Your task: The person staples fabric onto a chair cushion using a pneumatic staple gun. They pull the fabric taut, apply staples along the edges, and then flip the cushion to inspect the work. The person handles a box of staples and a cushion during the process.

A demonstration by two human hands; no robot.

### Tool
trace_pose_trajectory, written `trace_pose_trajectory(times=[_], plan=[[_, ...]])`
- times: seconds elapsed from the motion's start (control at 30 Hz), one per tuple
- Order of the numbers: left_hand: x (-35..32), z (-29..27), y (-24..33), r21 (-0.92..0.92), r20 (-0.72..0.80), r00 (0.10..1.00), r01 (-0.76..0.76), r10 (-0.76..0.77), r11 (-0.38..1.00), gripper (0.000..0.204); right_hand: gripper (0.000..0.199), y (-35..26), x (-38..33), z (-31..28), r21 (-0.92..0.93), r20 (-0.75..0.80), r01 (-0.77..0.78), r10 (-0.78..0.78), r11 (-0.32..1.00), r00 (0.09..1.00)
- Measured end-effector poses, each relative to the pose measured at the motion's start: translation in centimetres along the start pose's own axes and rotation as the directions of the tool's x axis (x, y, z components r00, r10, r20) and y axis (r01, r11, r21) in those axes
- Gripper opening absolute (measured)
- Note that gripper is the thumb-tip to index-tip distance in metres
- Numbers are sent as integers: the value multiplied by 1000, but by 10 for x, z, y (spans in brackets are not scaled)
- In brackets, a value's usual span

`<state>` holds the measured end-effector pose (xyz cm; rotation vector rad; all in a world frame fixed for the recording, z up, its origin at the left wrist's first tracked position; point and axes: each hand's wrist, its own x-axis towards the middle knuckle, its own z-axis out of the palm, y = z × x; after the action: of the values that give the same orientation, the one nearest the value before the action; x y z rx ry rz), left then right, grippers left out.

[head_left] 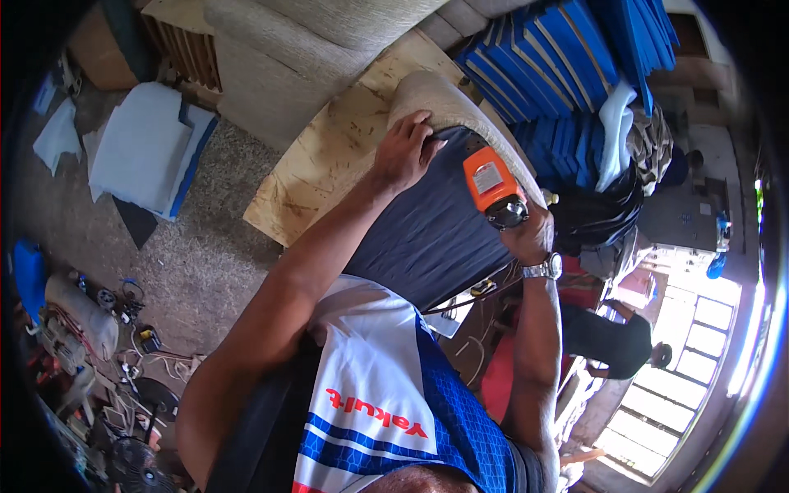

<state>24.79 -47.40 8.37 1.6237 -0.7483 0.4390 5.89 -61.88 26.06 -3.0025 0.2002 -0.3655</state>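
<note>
1. Two hands work on the dark cloth of a seat panel on the wooden board.
2. The left hand presses the cloth flat at the edge.
3. The right hand grips the orange staple gun.
4. A slip could hurt the left fingers, which are close.

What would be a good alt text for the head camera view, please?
Seen from above, a person's left hand presses dark fabric onto a beige upholstered panel, while the right hand holds an orange power tool against it. A plywood sheet lies underneath, with stacked blue cushions behind.
</note>
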Motion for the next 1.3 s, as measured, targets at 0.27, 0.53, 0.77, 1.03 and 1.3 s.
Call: trace_pose_trajectory(times=[0.27,0.53,0.77,1.03,1.3], plan=[[-2,0,9,-28,30,988,151,-150,988,14,50,8,9,25,30,82,-28,25,999,996],[-3,-11,6,-62,38,979,201,-199,978,19,48,-2,21,24,15,155,-150,146,989,977],[-89,-76,-9,107,-168,956,260,-240,960,26,35,-27,32,15,8,156,-210,206,978,966],[-118,-62,30,212,-20,964,263,-265,941,42,35,-22,25,23,19,126,-195,192,981,973],[-99,-23,32,307,-149,958,279,-243,910,36,35,-29,29,21,35,172,-208,199,977,965]])
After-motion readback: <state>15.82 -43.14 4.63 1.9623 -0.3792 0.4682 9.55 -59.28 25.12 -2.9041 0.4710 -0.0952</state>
